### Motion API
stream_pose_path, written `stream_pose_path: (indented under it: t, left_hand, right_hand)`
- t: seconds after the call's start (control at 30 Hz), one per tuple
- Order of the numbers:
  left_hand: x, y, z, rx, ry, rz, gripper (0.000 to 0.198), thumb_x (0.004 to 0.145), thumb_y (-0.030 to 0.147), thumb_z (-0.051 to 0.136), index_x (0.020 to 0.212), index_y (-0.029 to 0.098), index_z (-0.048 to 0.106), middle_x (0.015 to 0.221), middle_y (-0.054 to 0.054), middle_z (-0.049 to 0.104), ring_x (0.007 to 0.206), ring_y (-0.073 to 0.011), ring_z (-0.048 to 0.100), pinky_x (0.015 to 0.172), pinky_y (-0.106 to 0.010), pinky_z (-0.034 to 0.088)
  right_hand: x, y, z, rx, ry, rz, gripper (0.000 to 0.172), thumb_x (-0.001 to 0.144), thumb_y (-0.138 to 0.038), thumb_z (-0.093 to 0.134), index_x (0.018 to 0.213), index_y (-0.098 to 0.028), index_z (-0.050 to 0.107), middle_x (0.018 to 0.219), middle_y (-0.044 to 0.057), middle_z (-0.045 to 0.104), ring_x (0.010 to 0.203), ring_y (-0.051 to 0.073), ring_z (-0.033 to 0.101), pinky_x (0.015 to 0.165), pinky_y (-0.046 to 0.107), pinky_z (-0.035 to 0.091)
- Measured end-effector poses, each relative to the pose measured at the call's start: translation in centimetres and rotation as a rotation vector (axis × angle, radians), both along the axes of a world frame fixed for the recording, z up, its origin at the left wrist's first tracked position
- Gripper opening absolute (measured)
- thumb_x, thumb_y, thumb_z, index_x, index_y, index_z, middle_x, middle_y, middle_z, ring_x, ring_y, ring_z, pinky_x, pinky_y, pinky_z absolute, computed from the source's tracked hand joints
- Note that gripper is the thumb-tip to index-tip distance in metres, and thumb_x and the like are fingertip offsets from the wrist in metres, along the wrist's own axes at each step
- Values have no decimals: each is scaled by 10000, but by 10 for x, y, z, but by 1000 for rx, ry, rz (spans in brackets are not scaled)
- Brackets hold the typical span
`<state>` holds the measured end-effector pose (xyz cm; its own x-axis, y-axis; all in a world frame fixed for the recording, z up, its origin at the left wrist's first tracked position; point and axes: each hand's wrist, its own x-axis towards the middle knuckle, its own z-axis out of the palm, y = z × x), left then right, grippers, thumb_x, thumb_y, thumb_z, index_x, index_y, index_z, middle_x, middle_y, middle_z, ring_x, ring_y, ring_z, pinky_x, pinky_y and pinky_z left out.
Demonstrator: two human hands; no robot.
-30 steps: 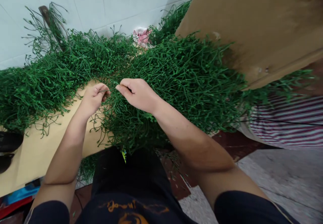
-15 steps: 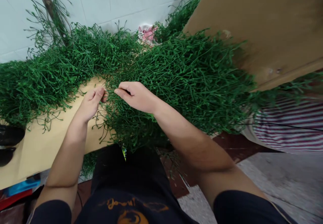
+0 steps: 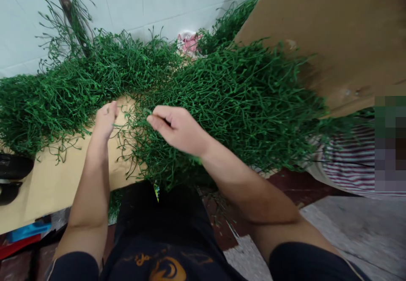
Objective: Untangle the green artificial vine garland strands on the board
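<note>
A big heap of thin green plastic sprigs [image 3: 228,99] covers a tan board [image 3: 47,179] in front of me. My right hand [image 3: 177,126] is curled at the heap's near-left edge, thumb and forefinger pinched on a green sprig. My left hand [image 3: 106,118] is a little to the left, over the bare board beside the heap. Its fingers are drawn together and motion-smeared, and what they hold, if anything, does not show. A second heap of sprigs [image 3: 47,99] lies further left.
A tilted brown board [image 3: 333,31] leans over the heap at the right. Beneath it is a person in striped cloth [image 3: 345,162]. A white tiled wall [image 3: 142,2] stands behind. Dark objects [image 3: 12,175] sit at the left edge. A pink-white bundle [image 3: 188,42] lies at the back.
My left hand has drawn away to the left and up from my right hand, opening a gap between them. My right hand has stayed at the heap's edge, still pinched.
</note>
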<state>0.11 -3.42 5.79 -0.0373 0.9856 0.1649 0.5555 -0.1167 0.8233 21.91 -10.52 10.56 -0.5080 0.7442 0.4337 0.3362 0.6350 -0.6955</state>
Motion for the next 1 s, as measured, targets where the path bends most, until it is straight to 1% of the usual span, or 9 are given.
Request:
stream_pose_path:
  t: [0.1,0.23,0.3,0.4,0.53,0.7,0.83,0.9,1.0]
  left_hand:
    - [20,-9,7,2,-74,-63,270,765,428,603,788,167,539,710,11,571,669,-104,522,611,-238,406]
    - [36,-24,25,-57,-307,-202,387,811,497,507,1003,168,576,988,-69,657,911,-160,604,767,-287,465]
    - [41,-34,32,-101,-329,-327,463,823,568,442,989,163,591,914,-71,662,883,-170,610,764,-301,464]
    - [53,-45,32,-119,-193,-494,462,770,591,523,831,140,605,671,-26,588,687,-141,560,656,-268,435]
    - [69,-52,19,-18,-81,-359,404,865,492,411,656,164,519,506,40,364,491,-90,360,506,-244,305]
    - [76,-74,17,108,32,-218,347,887,329,357,572,186,386,511,38,350,510,-93,355,541,-248,300]
    - [75,-111,28,197,167,-400,342,886,293,354,565,184,400,520,26,411,538,-101,419,559,-244,333]
    - [71,-117,27,173,253,-464,351,896,298,354,583,179,461,546,12,479,573,-110,471,595,-250,372]
    - [58,-100,18,90,365,-321,286,890,331,393,788,172,607,763,-45,626,754,-166,577,716,-305,447]
  right_hand:
    - [0,12,-2,-45,-18,-116,329,883,-257,413,590,-191,278,560,-41,301,545,71,284,562,247,236]
    - [-1,18,-5,-4,-105,-147,344,864,-237,447,573,-184,272,562,-39,310,558,71,276,577,252,224]
    - [1,20,-7,-10,-124,-141,339,861,-239,450,570,-182,285,560,-38,319,555,72,283,571,249,220]
    - [3,25,-9,-23,-86,-182,335,862,-230,441,566,-182,293,552,-37,327,545,74,289,563,247,224]
    - [-3,35,-11,1,-39,-333,339,871,-244,446,565,-183,315,545,-30,354,545,82,306,574,260,239]
    - [-6,70,-25,56,-20,-488,360,901,-309,429,570,-179,373,568,-16,384,570,92,362,593,270,274]
    - [26,119,-40,105,119,-747,462,930,-479,287,597,-177,396,596,-2,388,632,112,422,616,283,324]
    - [40,132,-39,130,183,-751,536,914,-551,197,609,-170,420,610,9,404,659,121,459,628,295,355]
    - [38,125,-24,227,164,-578,559,885,-594,214,618,-163,450,633,13,440,680,113,490,652,297,386]
